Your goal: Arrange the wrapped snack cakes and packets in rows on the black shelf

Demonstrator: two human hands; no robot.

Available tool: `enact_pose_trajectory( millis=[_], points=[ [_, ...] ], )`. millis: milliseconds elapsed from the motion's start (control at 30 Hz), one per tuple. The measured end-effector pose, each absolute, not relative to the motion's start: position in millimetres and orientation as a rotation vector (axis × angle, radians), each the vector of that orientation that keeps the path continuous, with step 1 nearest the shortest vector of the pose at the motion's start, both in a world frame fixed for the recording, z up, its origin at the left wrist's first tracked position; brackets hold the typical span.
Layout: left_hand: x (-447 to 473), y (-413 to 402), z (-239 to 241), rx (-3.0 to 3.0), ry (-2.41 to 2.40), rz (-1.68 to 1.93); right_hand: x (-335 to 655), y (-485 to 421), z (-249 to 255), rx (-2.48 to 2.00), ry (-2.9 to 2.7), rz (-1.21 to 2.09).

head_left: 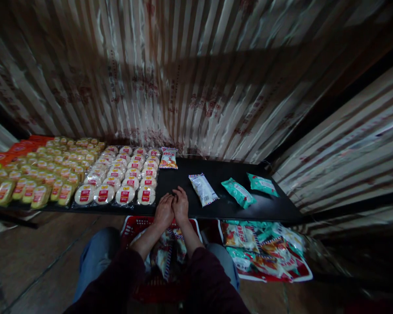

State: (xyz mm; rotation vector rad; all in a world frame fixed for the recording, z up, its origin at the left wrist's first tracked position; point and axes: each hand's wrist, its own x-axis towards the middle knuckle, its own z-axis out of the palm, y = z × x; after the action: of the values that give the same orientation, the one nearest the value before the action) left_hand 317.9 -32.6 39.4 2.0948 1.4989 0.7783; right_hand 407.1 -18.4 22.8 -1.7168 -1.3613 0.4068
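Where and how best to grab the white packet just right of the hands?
Probably the white packet's middle, fingers across its long sides, right hand coming from the near left. It lies flat, fuller mid-length than at its striped ends; bare black tabletop lies on that side, teal packets on the other.

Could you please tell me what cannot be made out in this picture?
All in the head view:
Palms: hidden by the backs of the left hand and right hand; I cannot tell whether they hold anything.
Red basket below the hands: contents partly hidden by the forearms.
Orange packages: cut off by the left edge.
Whitish packet: print too small and blurred.
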Motion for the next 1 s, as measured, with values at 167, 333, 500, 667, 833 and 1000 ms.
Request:
enact_pose_trajectory(
  millis=[167,333,500,667,833,1000],
  points=[
    [307.7,-50.9,30.8,2.112,1.434,0.829,398.0,-37.9,26.5,-1.751,-1.381,0.436],
    [304.8,-61.5,23.0,2.142,1.44,0.862,394.6,-49.1,27.5,-1.752,-1.427,0.41],
    [301.5,-75.2,13.4,2.245,1.449,0.867,395.2,-64.3,19.9,-1.667,-1.521,0.365],
    [291.8,-96.5,-5.7,2.403,1.415,0.827,394.2,-89.5,2.7,-1.549,-1.726,0.251],
    [283.5,-124.7,-31.1,2.323,1.396,0.723,390.8,-122.6,-15.6,-1.557,-1.866,0.165],
    [277.6,-160.6,-75.0,1.702,1.505,0.498,387.4,-165.6,-58.3,-1.685,-1.958,0.362]
  ],
)
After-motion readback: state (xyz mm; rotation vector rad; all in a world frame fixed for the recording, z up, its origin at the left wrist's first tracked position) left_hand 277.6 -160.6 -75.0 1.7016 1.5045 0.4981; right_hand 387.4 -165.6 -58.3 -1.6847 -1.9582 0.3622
